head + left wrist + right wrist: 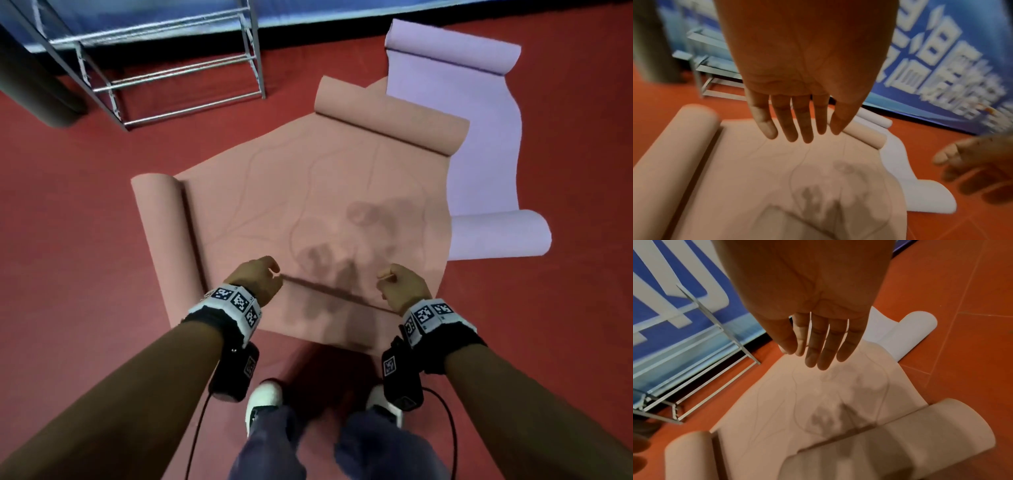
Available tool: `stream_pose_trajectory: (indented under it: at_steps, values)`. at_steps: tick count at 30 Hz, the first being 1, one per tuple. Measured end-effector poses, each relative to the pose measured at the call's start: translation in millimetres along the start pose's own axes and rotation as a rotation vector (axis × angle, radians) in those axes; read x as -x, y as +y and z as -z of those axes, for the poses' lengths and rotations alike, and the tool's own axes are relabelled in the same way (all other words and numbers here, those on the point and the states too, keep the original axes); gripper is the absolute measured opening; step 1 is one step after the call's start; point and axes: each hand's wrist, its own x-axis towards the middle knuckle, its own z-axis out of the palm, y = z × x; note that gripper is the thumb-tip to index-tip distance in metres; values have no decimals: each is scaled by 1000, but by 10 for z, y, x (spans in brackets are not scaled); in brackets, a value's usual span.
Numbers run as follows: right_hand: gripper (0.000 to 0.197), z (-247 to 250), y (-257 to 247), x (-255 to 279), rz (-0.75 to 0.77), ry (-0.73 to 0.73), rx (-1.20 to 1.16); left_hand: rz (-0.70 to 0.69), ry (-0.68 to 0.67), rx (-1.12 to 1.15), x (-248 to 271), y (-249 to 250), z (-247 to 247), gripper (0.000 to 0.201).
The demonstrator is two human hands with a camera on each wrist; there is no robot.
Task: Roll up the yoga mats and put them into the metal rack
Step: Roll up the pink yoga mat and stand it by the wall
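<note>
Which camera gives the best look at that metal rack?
The head view: the metal rack shows its rails and uprights sharply, standing on the red floor by the blue banner. The left wrist view shows it blurred and partly behind the left hand; the right wrist view shows only its lower rails.

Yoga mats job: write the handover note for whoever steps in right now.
Left hand: open, holding nothing, above the near end of the salmon-pink foam yoga mat.
Right hand: open, holding nothing, above the same end.
Pink mat: mostly flat on the red floor, curled at its near, left and far ends. I cannot tell whether it is one sheet or two.
Lilac foam yoga mat: beyond on the right, flat with both ends curled, partly under the pink.
Grey metal rack: far left, no mat visible in it.
Done: at most a first turn at the near end.
Left: roll each mat and rack it.
</note>
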Motion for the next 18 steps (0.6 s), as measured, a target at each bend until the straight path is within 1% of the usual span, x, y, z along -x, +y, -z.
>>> stream_pose_trajectory:
  at_steps: [1, 4, 6, 7, 10, 14, 16, 18]
  values:
    - [5, -67, 136, -140, 9, -35, 44, 22, -9, 6, -125, -60, -187, 30]
    - [20, -198, 510, -523, 1, -126, 151, 87, -31, 21, -405, -213, -663, 29]
    - [17, -260, 759, -812, 3, -174, 215, 97, -37, -5, -560, -248, -925, 29]
    - [16, -297, 865, -962, 7, -187, 243, 96, -36, -24, -646, -244, -1043, 30]
    - [24, -446, 1170, -1367, 25, -197, 264, 84, -35, -59, -949, -207, -1434, 33]
    - [34, -789, 1609, -1914, 62, -257, 353, 40, 38, -51, -1483, -160, -1819, 36]
    - [49, -1001, 1801, -2190, 114, -339, 426, 50, 30, -85, -1727, -194, -1956, 37]
    - [75, -1219, 1949, -2382, 156, -439, 589, 59, 17, -139, -1955, -241, -2075, 40]
